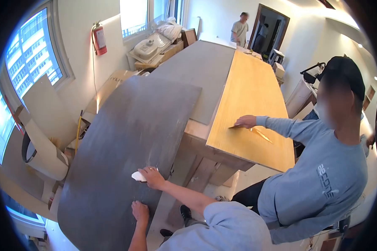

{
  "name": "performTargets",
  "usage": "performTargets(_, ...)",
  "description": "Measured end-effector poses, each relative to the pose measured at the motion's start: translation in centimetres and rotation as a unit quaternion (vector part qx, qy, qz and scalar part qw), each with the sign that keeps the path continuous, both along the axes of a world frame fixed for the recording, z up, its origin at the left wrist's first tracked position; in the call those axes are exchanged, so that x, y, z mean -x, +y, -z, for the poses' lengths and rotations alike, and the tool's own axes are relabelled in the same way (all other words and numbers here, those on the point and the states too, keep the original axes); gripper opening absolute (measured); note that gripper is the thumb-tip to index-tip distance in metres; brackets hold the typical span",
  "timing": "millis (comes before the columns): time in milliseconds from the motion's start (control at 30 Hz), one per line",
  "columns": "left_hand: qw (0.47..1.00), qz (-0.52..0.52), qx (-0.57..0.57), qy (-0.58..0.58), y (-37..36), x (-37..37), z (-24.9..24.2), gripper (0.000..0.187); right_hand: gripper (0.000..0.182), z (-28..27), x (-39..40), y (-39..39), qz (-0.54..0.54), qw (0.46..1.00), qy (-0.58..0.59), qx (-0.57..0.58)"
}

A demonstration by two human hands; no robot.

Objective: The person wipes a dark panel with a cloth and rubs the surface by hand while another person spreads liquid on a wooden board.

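Observation:
My right hand (154, 178) grips a white scraper (138, 176) by one edge. Its blade lies against a large dark grey sheet (125, 125) with rounded corners and streaky, smeared marks. Below it, my left hand (140, 211) rests on the same sheet near its right edge, fingers stretched out and holding nothing. To the right, a co-worker in a grey-blue sweatshirt (318, 167) holds a thin, flat spreader (235, 126) on a yellow wood-grain panel (251, 92). A glossy amber streak (262, 136) lies on that panel near the co-worker's hand.
Another grey panel (205, 67) lies beyond my sheet, beside the yellow one, on a wooden base (197, 129). Cardboard (117, 81) and a white bucket (48, 161) stand at the left. A sink (146, 49) sits by the window. Another person (239, 31) stands at the back.

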State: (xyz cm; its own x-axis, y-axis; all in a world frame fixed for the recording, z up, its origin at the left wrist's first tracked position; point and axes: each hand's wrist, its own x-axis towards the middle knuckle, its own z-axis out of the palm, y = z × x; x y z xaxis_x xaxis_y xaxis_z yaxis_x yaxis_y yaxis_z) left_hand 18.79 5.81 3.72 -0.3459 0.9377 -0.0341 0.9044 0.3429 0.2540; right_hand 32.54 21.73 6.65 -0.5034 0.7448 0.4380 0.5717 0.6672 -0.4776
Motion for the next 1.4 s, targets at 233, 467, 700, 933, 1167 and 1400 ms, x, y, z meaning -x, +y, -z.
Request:
performTargets(233,0.975,0.113,-0.186,-0.055,-4.3,1.0,1.9,0.043,0.051,2.8,2.0,-1.5,0.020,0.997,-0.074,-0.022)
performTargets(467,0.972,0.124,-0.194,-0.047,-5.3,1.2,1.9,0.038,0.053,3.2,2.1,-1.3,0.020,0.997,-0.072,-0.032)
performTargets(700,0.988,0.081,-0.132,-0.012,-3.1,1.5,0.4,0.053,0.054,2.9,2.4,-1.5,0.024,0.995,-0.097,-0.020)
performTargets(933,0.988,0.135,-0.067,-0.012,-4.0,2.0,3.0,0.060,0.057,2.9,2.3,-1.5,0.032,0.995,-0.090,0.010)
performTargets(1167,0.977,0.138,-0.153,-0.057,-3.2,2.8,1.0,0.029,0.053,2.8,2.5,-1.8,0.041,0.996,-0.083,0.009)
performTargets(1400,0.967,0.155,-0.127,-0.158,-2.7,5.3,2.0,0.014,0.047,3.5,2.7,-1.3,0.045,0.995,-0.092,0.005)
